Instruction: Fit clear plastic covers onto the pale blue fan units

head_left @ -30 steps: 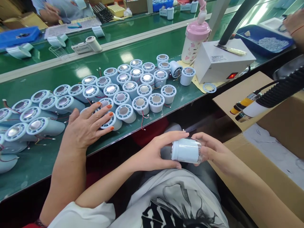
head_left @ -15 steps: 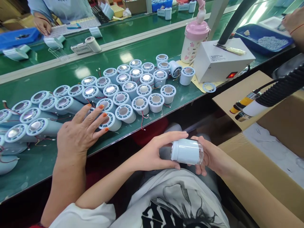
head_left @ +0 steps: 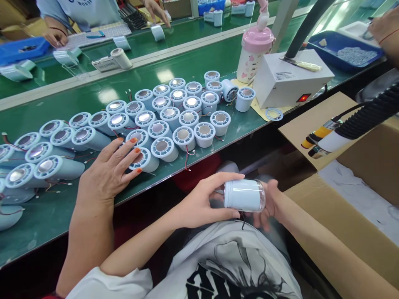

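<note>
Above my lap my left hand (head_left: 215, 201) grips a light-blue cylindrical housing with a clear end (head_left: 245, 195), thumb below and fingers over the top. The cylinder lies on its side, its clear end toward the right. A thin dark wire hangs beneath it. Close to that clear end is my right hand (head_left: 269, 203), thumb raised off the cylinder and fingers apart, somewhat blurred and partly hidden behind it. Many similar light-blue cylinders (head_left: 163, 146) with round metal discs on top and thin wires stand or lie on the green bench (head_left: 187, 166).
From the left a co-worker's hand (head_left: 109, 170) rests among the cylinders. A white box with a red switch (head_left: 293, 81), a pink-lidded bottle (head_left: 254, 52) and a light-blue ring (head_left: 274, 114) sit right. An open carton (head_left: 330, 199) and hanging screwdrivers (head_left: 321, 137) are beside me.
My right thumb has come away from the cylinder's clear end, and the hand has shifted slightly right. The cylinder has turned a little. Across the bench, a co-worker's hand has moved to the right.
</note>
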### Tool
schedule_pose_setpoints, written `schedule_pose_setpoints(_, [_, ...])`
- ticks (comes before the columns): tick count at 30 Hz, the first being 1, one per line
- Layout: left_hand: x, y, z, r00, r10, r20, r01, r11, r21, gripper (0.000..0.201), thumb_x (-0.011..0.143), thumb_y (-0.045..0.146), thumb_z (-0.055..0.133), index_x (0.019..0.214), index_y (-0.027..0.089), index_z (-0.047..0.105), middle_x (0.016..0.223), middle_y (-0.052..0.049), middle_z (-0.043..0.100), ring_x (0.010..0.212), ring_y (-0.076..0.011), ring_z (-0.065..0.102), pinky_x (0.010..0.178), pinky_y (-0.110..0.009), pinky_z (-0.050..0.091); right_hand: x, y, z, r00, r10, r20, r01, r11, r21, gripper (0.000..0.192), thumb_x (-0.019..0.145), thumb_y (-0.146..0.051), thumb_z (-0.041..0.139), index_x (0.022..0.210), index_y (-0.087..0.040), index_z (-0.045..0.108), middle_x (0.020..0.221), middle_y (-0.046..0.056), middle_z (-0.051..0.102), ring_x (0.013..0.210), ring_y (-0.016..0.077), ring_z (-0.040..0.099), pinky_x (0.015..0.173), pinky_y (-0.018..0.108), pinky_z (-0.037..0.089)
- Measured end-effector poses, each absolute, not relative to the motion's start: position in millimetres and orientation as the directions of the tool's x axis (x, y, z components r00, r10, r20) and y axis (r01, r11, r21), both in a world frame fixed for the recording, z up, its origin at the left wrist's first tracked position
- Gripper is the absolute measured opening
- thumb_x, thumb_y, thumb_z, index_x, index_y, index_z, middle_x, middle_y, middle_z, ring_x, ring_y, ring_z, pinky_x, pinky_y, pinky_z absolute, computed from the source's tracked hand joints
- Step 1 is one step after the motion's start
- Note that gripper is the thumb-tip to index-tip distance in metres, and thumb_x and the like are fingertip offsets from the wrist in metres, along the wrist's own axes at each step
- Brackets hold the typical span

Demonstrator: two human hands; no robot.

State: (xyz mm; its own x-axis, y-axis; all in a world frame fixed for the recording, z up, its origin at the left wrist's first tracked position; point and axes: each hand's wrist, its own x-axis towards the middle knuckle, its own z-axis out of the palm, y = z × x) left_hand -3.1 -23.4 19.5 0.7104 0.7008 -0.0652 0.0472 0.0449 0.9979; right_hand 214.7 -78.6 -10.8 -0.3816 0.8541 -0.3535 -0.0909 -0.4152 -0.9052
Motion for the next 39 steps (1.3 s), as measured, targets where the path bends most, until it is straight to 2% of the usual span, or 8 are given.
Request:
schedule_pose_setpoints(3, [-3,-23,19,0.719,0.682,-0.137,0.034,0.163,0.986,0.064,0.075,0.028,0.075,0.133,0.026,0.048,0.121,-0.009,0.058,0.101,-0.0221,0.064,0.081,-0.032,0.058,221,-83,-14,-0.245,0.964,0.101,0.141,0.139,-0.980,0.071,0.079,-0.049,0.073,0.139,-0.033,0.040,0.146,0.009,0.042,0.118,0.0267,0.057,0.093,0.040,0.055])
schedule_pose_setpoints(7, [-3,-21,20,0.758,0.625,-0.187,0.048,0.232,0.971,0.069,0.077,0.035,0.074,0.138,0.029,0.043,0.118,-0.008,0.060,0.093,-0.0211,0.066,0.074,-0.031,0.058,228,-86,-11,-0.347,0.842,0.414,0.345,0.525,-0.778,0.066,0.082,-0.006,0.068,0.135,-0.040,0.048,0.149,-0.001,0.040,0.133,0.0234,0.043,0.109,0.038,0.042])
schedule_pose_setpoints(14, [-3,-17,24,0.794,0.599,-0.104,0.026,0.137,0.990,0.075,0.074,0.022,0.076,0.141,0.032,0.043,0.139,-0.007,0.051,0.122,-0.0258,0.055,0.103,-0.041,0.048,229,-88,0,-0.282,0.954,-0.102,-0.115,-0.139,-0.984,0.049,0.083,-0.030,0.074,0.128,-0.039,0.057,0.113,0.001,0.067,0.095,0.0197,0.067,0.082,0.030,0.059])
schedule_pose_setpoints(25, [7,-23,-2,0.838,0.484,-0.251,0.019,0.434,0.901,0.087,0.078,0.032,0.074,0.149,0.030,0.026,0.129,-0.010,0.061,0.105,-0.0235,0.066,0.094,-0.040,0.050,234,-86,4,-0.272,0.864,-0.423,-0.146,-0.472,-0.869,0.053,0.072,-0.045,0.081,0.119,-0.028,0.063,0.091,0.001,0.070,0.073,0.0161,0.067,0.068,0.028,0.059])
schedule_pose_setpoints(28, [8,-22,-4,0.795,0.557,-0.241,0.039,0.350,0.936,0.089,0.073,0.045,0.075,0.148,0.026,0.032,0.137,-0.013,0.054,0.121,-0.0285,0.055,0.099,-0.040,0.047,231,-87,3,-0.330,0.839,-0.434,-0.227,-0.516,-0.826,0.053,0.077,-0.056,0.072,0.118,-0.027,0.057,0.089,0.002,0.069,0.069,0.0169,0.070,0.064,0.028,0.060])
schedule_pose_setpoints(34, [13,-20,7,0.766,0.627,-0.141,0.064,0.144,0.988,0.085,0.060,0.023,0.086,0.137,0.029,0.048,0.136,-0.008,0.054,0.119,-0.0251,0.057,0.100,-0.035,0.048,225,-87,0,-0.365,0.840,-0.402,-0.138,-0.476,-0.868,0.062,0.080,-0.072,0.055,0.117,-0.022,0.048,0.079,0.002,0.068,0.065,0.0193,0.070,0.062,0.031,0.058])
schedule_pose_setpoints(36, [15,-20,8,0.741,0.653,-0.155,0.063,0.162,0.985,0.076,0.061,0.023,0.086,0.130,0.026,0.053,0.129,-0.008,0.059,0.113,-0.0229,0.061,0.096,-0.031,0.051,246,-82,0,-0.245,0.892,-0.379,0.004,-0.390,-0.921,0.060,0.084,-0.070,0.050,0.120,-0.022,0.048,0.084,0.006,0.070,0.072,0.0212,0.069,0.063,0.032,0.056])
schedule_pose_setpoints(39, [15,-20,9,0.702,0.687,-0.187,0.090,0.174,0.981,0.072,0.060,0.025,0.086,0.124,0.024,0.054,0.120,-0.007,0.062,0.104,-0.0207,0.063,0.090,-0.029,0.053,307,-76,0,0.347,0.908,-0.234,0.283,-0.339,-0.897,0.028,0.090,-0.050,0.054,0.097,-0.024,0.058,0.078,0.004,0.069,0.070,0.0170,0.066,0.063,0.027,0.051])
